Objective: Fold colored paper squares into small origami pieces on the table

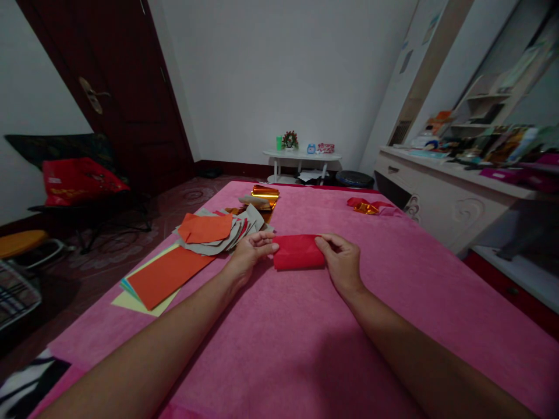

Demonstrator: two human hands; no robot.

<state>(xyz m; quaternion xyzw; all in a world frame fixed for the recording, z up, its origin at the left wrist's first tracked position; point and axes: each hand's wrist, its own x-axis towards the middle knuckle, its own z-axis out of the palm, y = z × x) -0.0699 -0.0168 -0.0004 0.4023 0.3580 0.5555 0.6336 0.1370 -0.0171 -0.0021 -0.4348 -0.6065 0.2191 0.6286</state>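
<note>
A folded sheet of red paper [299, 252] is stretched between my two hands, just above the pink cloth. My left hand [252, 251] pinches its left edge between thumb and fingers. On the opposite side, my right hand [341, 256] grips the upper right corner the same way. Close by my left hand lies a loose pile of grey paper pieces [209, 247] with an orange piece [205, 228] on top. Nearer to me, orange sheets [168, 276] rest over yellow and blue ones.
A pink cloth [393, 326] covers the table. Behind the pile is a shiny gold roll [265, 196]. Red and gold scraps [365, 207] lie at the far right. A cluttered white dresser [445, 186] stands right, a chair with a red bag [82, 180] left.
</note>
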